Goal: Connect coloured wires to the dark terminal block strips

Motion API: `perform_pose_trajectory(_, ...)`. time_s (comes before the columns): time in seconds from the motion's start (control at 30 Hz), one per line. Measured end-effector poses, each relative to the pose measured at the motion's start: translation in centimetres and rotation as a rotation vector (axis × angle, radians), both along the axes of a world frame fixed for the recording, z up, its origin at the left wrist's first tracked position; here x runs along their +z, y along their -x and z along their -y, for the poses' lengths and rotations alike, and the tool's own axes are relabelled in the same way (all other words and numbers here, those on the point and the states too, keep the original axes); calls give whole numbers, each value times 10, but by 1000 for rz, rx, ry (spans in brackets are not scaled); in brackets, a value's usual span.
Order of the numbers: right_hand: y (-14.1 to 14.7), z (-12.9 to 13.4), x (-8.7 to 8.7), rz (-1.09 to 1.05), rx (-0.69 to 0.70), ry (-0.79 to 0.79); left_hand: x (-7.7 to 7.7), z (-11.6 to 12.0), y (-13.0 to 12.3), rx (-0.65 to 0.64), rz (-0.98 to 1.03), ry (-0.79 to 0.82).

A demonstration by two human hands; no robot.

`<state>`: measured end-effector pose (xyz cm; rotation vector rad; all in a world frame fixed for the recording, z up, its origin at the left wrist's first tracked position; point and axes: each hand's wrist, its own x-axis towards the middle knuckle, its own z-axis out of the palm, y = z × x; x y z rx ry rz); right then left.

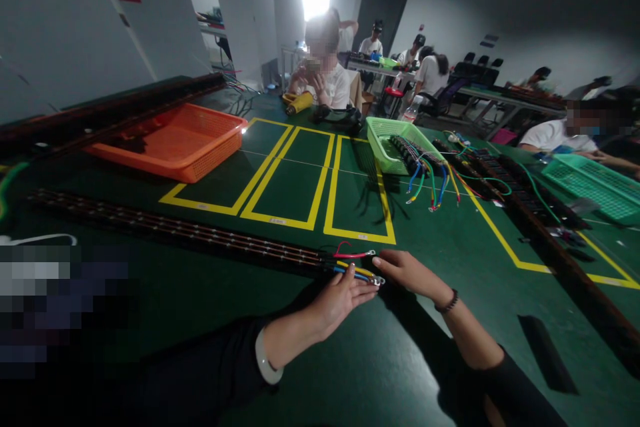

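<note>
My left hand (337,303) holds a yellow wire (356,269) and a blue wire (345,270), thumb on top and fingers beneath. Metal ring terminals (379,280) at their ends show past the fingertips. Just beyond lies a red wire (353,255) with its own ring terminal. My right hand (410,273) is curled beside the terminals, its leading fingertip close to the red wire's end; its other fingers are partly hidden. The wires come out of a long dark strip (200,230) with copper-coloured lines, which stretches leftward across the green table (280,310).
An orange basket (213,153) stands beyond the strip. Farther right, a light green basket (383,153) holds wired parts, near a long dark rail (565,257) and a teal basket (595,180). Yellow tape (280,220) marks rectangles. A person (325,73) sits opposite; others sit behind.
</note>
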<state>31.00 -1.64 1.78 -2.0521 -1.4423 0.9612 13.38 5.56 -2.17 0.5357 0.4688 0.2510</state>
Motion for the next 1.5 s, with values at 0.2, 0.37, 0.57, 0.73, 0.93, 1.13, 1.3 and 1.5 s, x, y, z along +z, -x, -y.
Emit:
perform_pose_trajectory(0.2,10,9,18,63,180,81,-4,0,0,-14,35,-5)
perform_pose_trajectory(0.37,15,5,16,96,133,26,-2,1,1,2,34,3)
perform_pose_trajectory(0.57,16,-4,1,455,-13,-180,2,-1,1,3,22,-37)
perform_pose_trajectory(0.73,16,-8,-11,475,-52,-137,4,-2,0,11,11,-16)
perform_pose_trajectory(0.93,12,1,12,399,-30,-27,5,-1,1,20,25,9)
perform_pose_trajectory(1.13,19,9,27,310,51,77,1,-2,1,35,68,49)
perform_pose_trajectory(1.3,27,9,18,89,35,140,1,-3,3,35,86,35)
perform_pose_trajectory(1.5,32,6,15,359,-1,104,4,-2,4,-20,69,54)
